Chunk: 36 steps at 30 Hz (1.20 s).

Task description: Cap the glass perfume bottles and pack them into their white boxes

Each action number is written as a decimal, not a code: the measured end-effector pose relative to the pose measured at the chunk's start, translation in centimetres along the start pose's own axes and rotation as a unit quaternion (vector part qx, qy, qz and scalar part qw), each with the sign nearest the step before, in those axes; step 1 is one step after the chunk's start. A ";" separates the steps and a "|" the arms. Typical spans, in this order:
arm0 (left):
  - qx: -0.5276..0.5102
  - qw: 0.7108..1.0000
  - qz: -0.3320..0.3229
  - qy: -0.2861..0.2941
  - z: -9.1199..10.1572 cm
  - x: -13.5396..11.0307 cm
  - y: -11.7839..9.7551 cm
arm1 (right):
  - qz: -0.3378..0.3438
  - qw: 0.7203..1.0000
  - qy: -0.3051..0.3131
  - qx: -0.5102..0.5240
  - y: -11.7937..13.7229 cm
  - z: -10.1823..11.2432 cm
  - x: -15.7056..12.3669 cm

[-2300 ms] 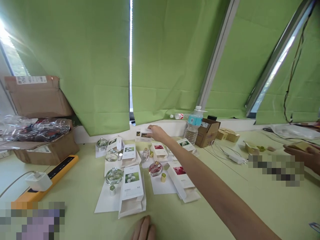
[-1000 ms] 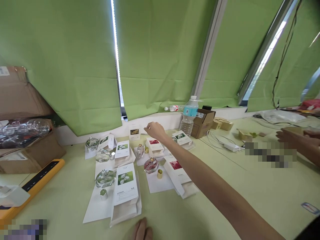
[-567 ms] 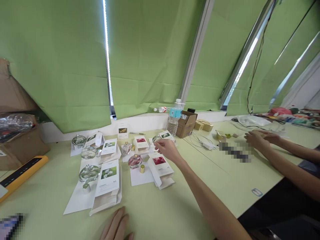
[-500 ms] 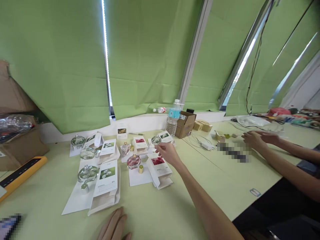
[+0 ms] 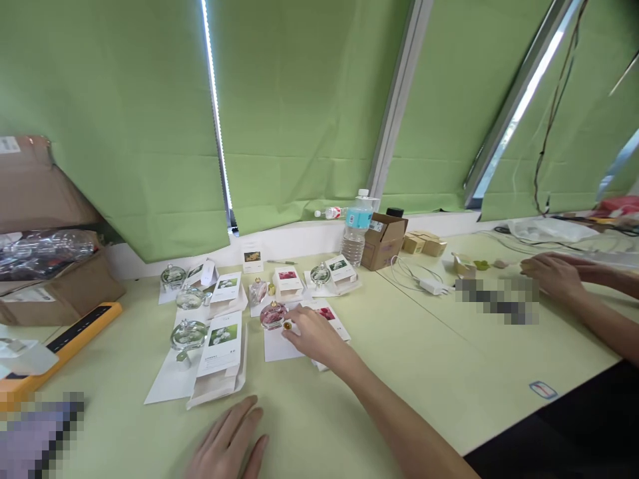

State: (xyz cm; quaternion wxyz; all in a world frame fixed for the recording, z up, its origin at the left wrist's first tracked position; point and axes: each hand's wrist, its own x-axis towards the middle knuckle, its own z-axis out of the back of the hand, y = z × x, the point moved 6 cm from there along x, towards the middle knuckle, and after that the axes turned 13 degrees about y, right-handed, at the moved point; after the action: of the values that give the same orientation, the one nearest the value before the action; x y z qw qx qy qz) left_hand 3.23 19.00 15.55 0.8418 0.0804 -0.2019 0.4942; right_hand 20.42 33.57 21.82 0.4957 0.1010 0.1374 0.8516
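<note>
Swung in from the far bottles, the right hand point(image 5: 314, 336), fingers curled, sits at the gold cap point(image 5: 287, 326) beside the still-uncapped pink glass perfume bottle point(image 5: 273, 315), grip unclear, while the open left hand point(image 5: 227, 439) lies on the near worktop point(image 5: 424, 372).

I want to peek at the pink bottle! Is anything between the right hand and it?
Yes, the little gold cap sits between the right hand and the pink bottle, right by the fingertips.
</note>
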 end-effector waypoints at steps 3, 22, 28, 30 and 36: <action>-0.040 0.998 0.001 0.048 1.7 1.4 0.0 | 0.013 0.999 0.033 -0.015 0.6 -1.2 0.3; -0.236 0.934 0.206 0.172 1.5 3.2 1.1 | 0.158 0.974 0.136 0.087 4.2 -1.2 -2.9; -0.126 0.960 0.163 0.189 0.5 4.1 0.0 | -0.007 0.997 -0.040 0.060 0.0 2.3 -0.1; -0.102 0.961 0.150 0.207 0.0 4.4 -0.3 | -0.011 0.997 -0.048 0.056 -0.1 2.3 1.3; -0.074 0.956 0.153 0.238 -0.1 4.2 0.4 | 0.025 0.998 -0.002 0.053 0.8 0.5 4.4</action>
State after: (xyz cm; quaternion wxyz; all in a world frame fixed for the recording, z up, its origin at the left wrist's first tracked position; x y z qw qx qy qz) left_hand 4.67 22.60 17.14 0.7831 -0.1342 -0.0413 0.6059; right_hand 17.81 37.12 22.74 0.4687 0.1326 0.1788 0.8549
